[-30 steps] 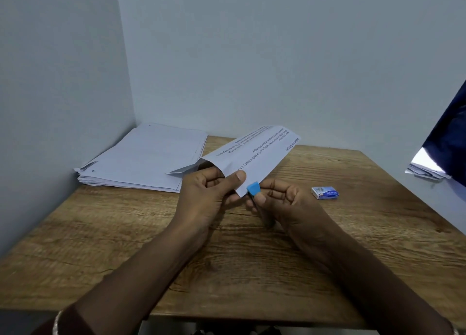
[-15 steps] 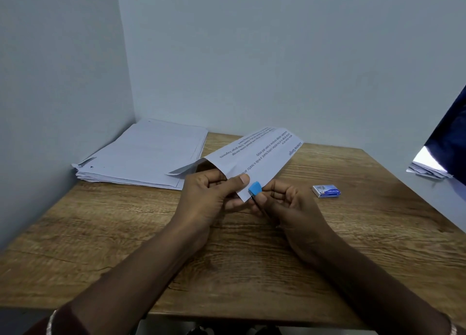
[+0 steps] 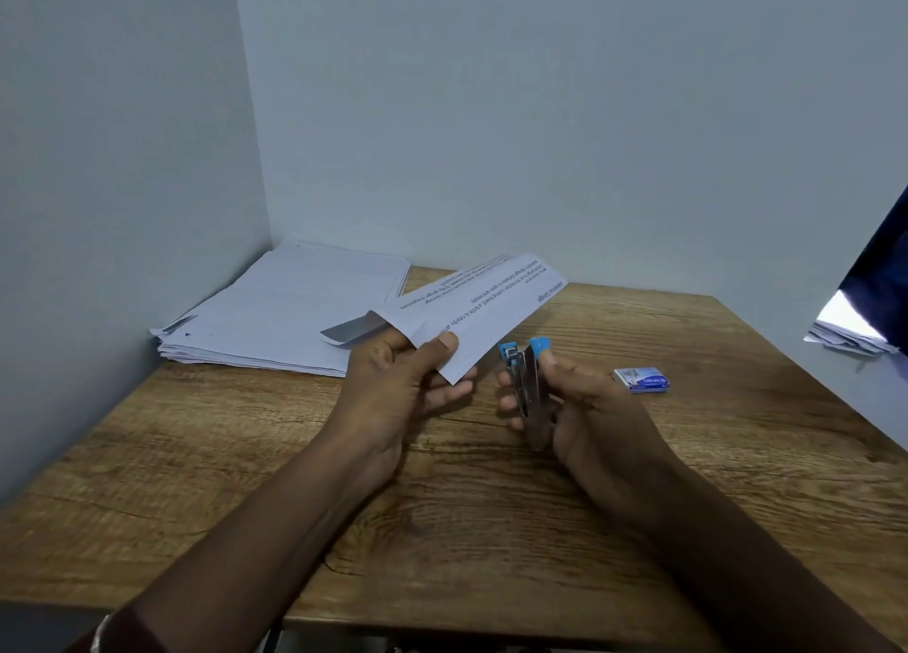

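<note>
My left hand [image 3: 398,387] pinches the near corner of a folded set of printed sheets [image 3: 486,303], held above the wooden table [image 3: 442,529]. The thumb lies on top of the paper. My right hand [image 3: 584,407] grips a small metal stapler with blue ends [image 3: 525,382], a short gap to the right of the paper corner. The stapler's jaws stand apart and point up and away from me.
A thick stack of white papers [image 3: 295,308] lies at the back left corner against the walls. A small blue staple box [image 3: 641,380] sits on the table right of my right hand. More papers [image 3: 850,333] and dark cloth show at the right edge.
The stapler was closed on the paper's corner; now my right hand has drawn it off to the right and its jaws have parted. The left hand keeps the paper in place.
</note>
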`<act>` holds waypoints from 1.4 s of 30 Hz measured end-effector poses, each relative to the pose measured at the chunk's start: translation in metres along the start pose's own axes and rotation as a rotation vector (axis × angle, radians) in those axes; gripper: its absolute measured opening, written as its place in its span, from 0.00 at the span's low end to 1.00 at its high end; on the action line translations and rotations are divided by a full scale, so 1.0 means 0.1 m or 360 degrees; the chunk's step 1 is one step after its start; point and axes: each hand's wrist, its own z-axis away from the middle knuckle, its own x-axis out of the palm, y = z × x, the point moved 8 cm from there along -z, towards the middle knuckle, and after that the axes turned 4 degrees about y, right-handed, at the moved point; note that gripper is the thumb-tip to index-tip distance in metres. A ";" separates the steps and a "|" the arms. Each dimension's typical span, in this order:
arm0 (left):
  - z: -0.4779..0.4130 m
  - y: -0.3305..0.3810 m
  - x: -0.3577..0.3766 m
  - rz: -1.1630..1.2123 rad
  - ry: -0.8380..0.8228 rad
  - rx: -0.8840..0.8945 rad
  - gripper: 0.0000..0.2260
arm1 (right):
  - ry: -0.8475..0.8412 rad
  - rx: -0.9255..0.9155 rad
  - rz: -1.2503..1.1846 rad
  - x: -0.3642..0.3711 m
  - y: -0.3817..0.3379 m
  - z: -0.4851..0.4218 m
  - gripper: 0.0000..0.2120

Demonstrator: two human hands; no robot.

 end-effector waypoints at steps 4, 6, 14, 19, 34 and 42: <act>0.01 0.01 0.02 -0.0016 -0.0037 -0.0012 0.08 | 0.0046 0.0064 -0.0078 -0.01 0.00 0.03 0.17; 0.02 0.01 0.03 -0.0004 -0.0038 -0.0021 0.08 | 0.0079 0.0036 0.0039 -0.03 -0.03 0.04 0.20; 0.07 0.02 0.07 -0.0094 -0.0100 0.0020 0.06 | 0.0268 -0.1619 0.1637 0.21 -0.56 0.37 0.11; 0.10 0.11 0.04 -0.0197 -0.0002 0.0133 0.13 | 0.0223 -0.1637 0.1840 0.32 -0.48 0.30 0.18; 0.51 0.66 0.19 -0.1461 0.0309 0.1471 0.20 | 0.0377 -0.1276 0.1269 0.04 -0.56 0.21 0.06; 0.38 0.52 0.25 -0.1687 0.0181 0.1285 0.06 | 0.0213 -0.0933 0.0912 0.01 -0.45 0.08 0.08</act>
